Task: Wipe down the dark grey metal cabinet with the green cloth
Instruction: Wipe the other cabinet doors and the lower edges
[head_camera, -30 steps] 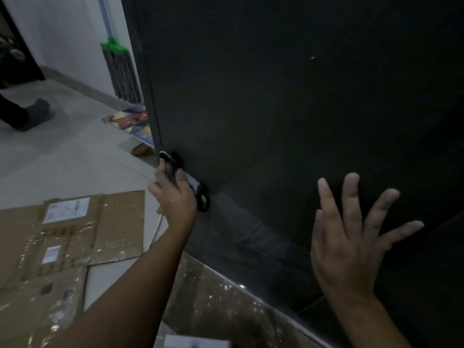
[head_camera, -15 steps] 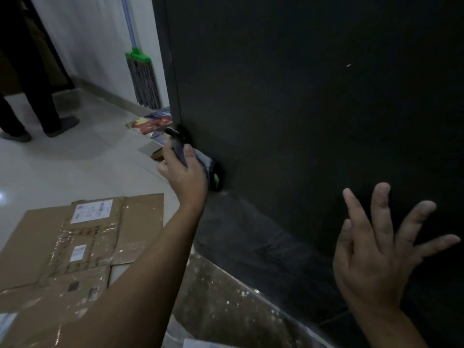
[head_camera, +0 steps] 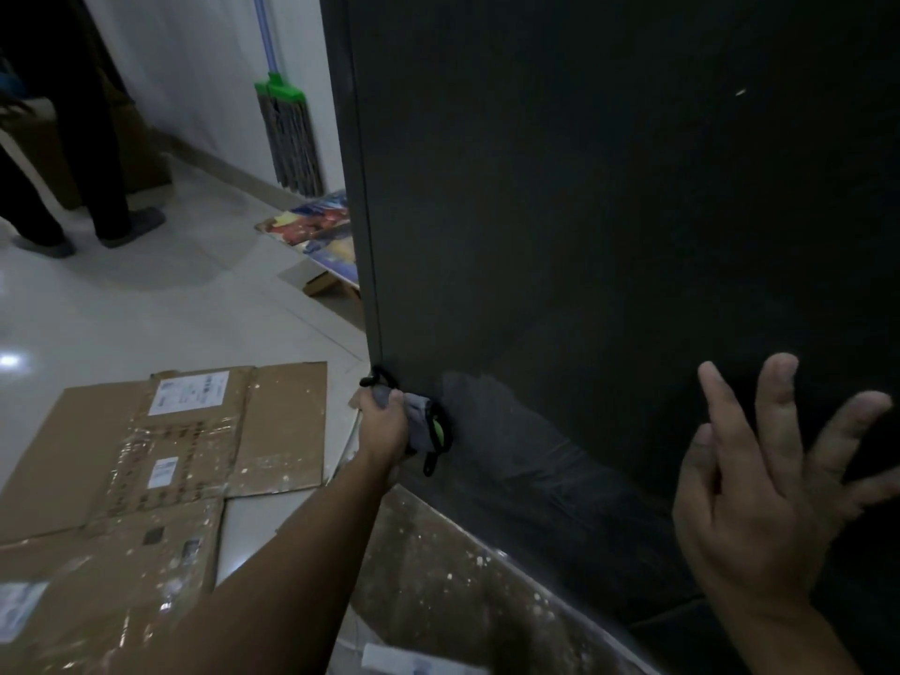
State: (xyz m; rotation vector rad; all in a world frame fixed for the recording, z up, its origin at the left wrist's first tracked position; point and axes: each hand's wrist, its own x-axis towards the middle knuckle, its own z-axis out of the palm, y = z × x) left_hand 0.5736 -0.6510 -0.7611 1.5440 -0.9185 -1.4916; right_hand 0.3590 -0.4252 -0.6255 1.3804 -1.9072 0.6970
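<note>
The dark grey metal cabinet (head_camera: 609, 226) fills the right and centre of the head view, its side panel facing me. My left hand (head_camera: 384, 426) grips the bunched cloth (head_camera: 428, 423), which looks grey and black with a green patch, and presses it against the panel low down near the cabinet's left corner. A damp streak runs along the panel to the right of the cloth. My right hand (head_camera: 764, 499) hovers in front of the panel's lower right, fingers spread and holding nothing.
Flattened cardboard (head_camera: 160, 455) lies on the tiled floor at left, and paint-spattered board (head_camera: 462, 591) lies under the cabinet's base. A green-headed mop (head_camera: 287, 134) leans on the wall. Coloured packaging (head_camera: 321, 231) lies behind the corner. A person's legs (head_camera: 73, 163) stand at far left.
My left hand has slid the cloth down the panel along the cabinet's left corner. My right hand has stayed spread in front of the panel. The camera view has shifted.
</note>
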